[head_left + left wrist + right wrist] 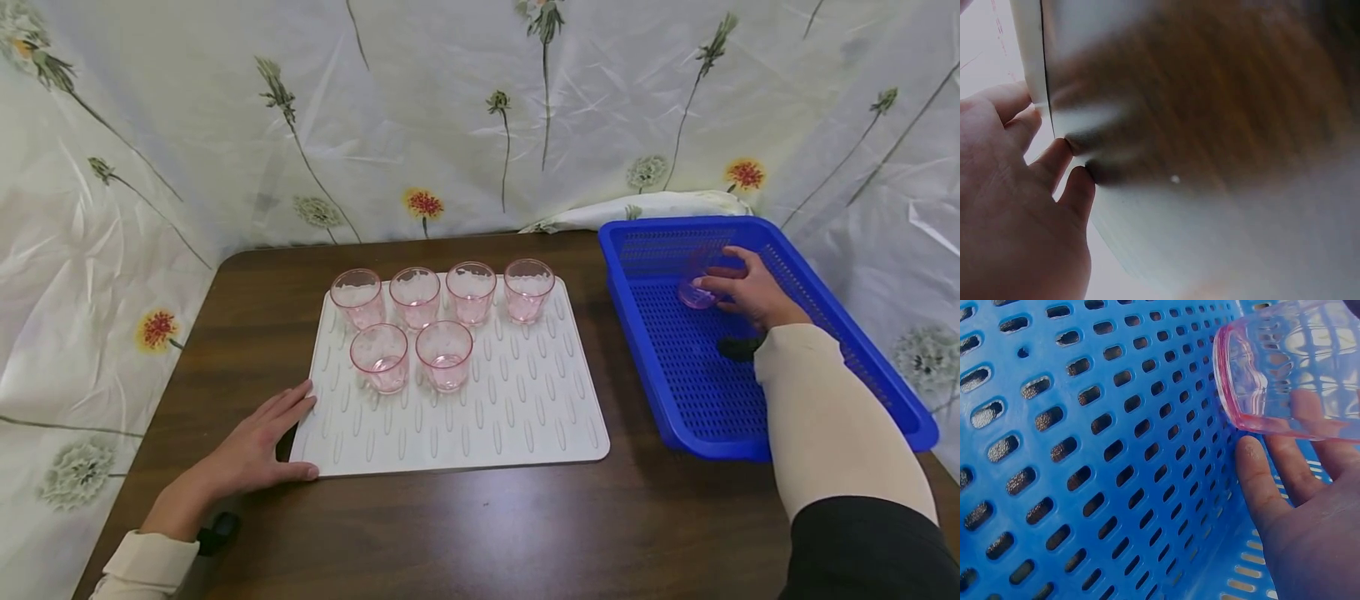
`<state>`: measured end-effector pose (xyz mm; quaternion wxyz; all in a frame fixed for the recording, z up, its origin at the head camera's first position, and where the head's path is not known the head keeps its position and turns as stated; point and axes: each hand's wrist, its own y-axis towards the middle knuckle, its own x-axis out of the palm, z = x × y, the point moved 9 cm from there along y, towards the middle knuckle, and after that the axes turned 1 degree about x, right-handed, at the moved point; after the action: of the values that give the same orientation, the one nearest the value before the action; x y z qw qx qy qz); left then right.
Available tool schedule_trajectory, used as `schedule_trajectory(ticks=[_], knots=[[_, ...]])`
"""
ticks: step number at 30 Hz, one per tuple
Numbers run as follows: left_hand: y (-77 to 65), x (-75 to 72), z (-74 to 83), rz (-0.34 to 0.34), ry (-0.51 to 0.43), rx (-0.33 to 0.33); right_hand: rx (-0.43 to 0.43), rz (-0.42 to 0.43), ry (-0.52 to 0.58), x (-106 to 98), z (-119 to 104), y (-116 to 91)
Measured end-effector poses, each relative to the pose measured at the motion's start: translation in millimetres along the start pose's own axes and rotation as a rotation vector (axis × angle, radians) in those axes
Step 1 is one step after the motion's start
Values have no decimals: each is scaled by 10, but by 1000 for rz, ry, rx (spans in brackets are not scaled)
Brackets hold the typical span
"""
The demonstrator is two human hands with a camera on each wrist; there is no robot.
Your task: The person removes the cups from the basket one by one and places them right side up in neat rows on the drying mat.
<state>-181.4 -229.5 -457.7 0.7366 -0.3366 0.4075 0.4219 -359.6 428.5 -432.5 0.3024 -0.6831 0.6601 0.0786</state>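
Observation:
Inside the blue basket (pixel 678 417), my right hand (pixel 761 292) grips a clear pink glass (pixel 696 292), the thumb on its near side. The right wrist view has this glass (pixel 1285 375) lying across the fingers, close to the perforated basket surface. My left hand (pixel 251 450) rests with spread fingers at the left edge of a white ridged mat (pixel 517 417). In the left wrist view its fingertips (pixel 1079 178) touch that edge. Several matching pink glasses stand on the mat: a back row, whose rightmost glass (pixel 528 292) is nearest the basket, and two glasses (pixel 444 357) in front.
The mat lies on a dark wooden table (pixel 480 533), with the basket to its right. A flower-printed cloth (pixel 450 108) hangs behind the table and along both sides. Under my right wrist a black strap piece (pixel 738 348) overlaps the basket floor.

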Motion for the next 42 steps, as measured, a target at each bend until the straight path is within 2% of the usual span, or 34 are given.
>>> schedule_trajectory(ticks=[4, 11, 14, 17, 22, 27, 30, 33, 38, 42], knots=[[-1, 3, -3, -5, 1, -4, 4, 0, 6, 3, -2, -4], [5, 2, -2, -8, -4, -9, -7, 19, -55, -46, -12, 6], [10, 1, 6, -8, -2, -5, -24, 30, -54, -107, -87, -12], [10, 0, 10, -7, -2, -5, -75, 49, -45, -198, -272, -45], [-2, -9, 7, -5, -3, -8, -201, 87, 13, -318, -720, -136], [1, -4, 7, -7, 0, -1, -285, 78, 17, -293, -1168, -311], [5, 10, 7, -7, -6, 1, -308, 58, -9, -166, -1436, -463], [8, 19, 7, -10, -8, 2, -341, 45, -34, 55, -1724, -667], [4, 10, -2, -7, -10, -1, -434, 8, -36, 592, -2163, -1066], [-7, 8, -7, -4, -10, 6, -470, -20, -21, 1022, -2331, -1283]])
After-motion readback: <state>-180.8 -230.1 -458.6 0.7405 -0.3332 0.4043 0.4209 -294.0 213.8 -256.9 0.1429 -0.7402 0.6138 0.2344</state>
